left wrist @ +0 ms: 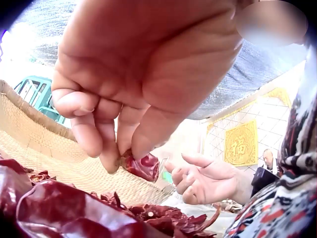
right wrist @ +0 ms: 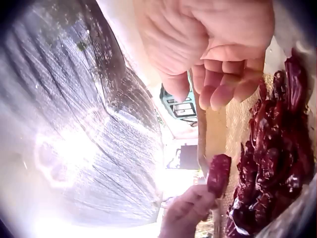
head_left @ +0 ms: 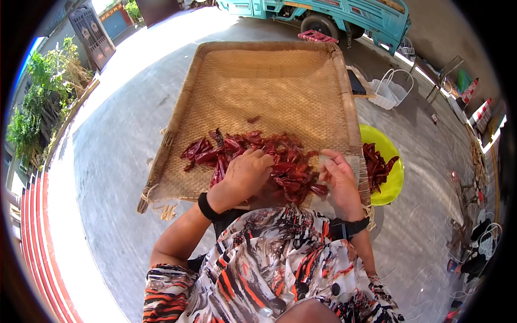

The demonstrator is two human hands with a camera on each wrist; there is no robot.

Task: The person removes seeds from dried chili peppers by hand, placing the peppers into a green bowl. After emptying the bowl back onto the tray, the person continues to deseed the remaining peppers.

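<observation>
A heap of dried red chilies (head_left: 293,167) lies at the near end of a woven tray (head_left: 269,81). Over the heap, my left hand (head_left: 245,175) pinches one dried chili (left wrist: 143,166) between thumb and fingertips, its glossy skin sticking out past them. That chili is hidden under the hand in the head view, but shows in the right wrist view. My right hand (head_left: 339,177) hovers at the heap's right side, near the tray's edge, fingers loosely bent and nothing between them. In the left wrist view its palm (left wrist: 210,183) faces upward.
A yellow-green basin (head_left: 396,185) with more chilies stands beside the tray's right edge. Behind it sits a white basket (head_left: 390,91). A turquoise cargo vehicle (head_left: 323,13) is parked beyond the tray; plants (head_left: 40,113) grow at the left.
</observation>
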